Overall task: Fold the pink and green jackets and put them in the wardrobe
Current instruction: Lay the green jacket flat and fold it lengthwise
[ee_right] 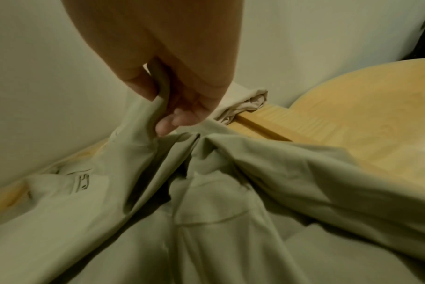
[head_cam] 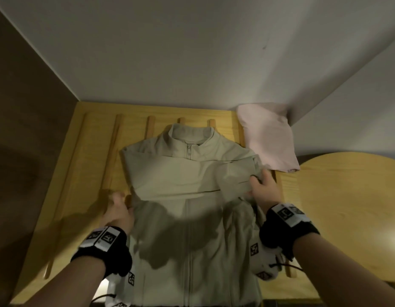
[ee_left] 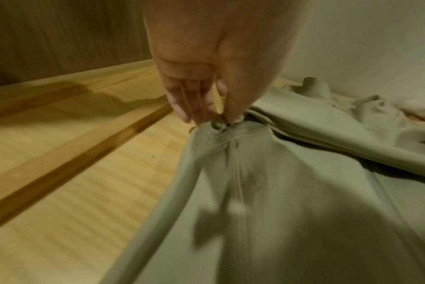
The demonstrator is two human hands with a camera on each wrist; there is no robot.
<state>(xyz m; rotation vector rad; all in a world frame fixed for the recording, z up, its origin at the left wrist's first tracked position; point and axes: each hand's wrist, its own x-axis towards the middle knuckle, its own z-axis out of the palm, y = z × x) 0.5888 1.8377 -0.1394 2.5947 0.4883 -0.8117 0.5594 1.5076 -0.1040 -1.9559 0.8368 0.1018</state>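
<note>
The pale green jacket (head_cam: 187,191) lies front up on a wooden slatted surface (head_cam: 90,151), collar toward the wall, zipper closed, both sleeves folded across the chest. My left hand (head_cam: 118,210) pinches the jacket's left side edge (ee_left: 221,124) between thumb and fingers. At the right side my right hand (head_cam: 261,188) grips a fold of the green jacket (ee_right: 158,107), lifted off the surface. The pink jacket (head_cam: 267,138) sits folded at the back right corner against the wall; in the right wrist view the pink jacket (ee_right: 248,100) shows just behind my fingers.
White walls (head_cam: 192,52) close the back and right of the surface. A dark brown panel (head_cam: 26,107) stands on the left. A rounded wooden board (head_cam: 347,207) adjoins on the right. Raised wooden slats (ee_left: 73,163) run along the surface beside the jacket.
</note>
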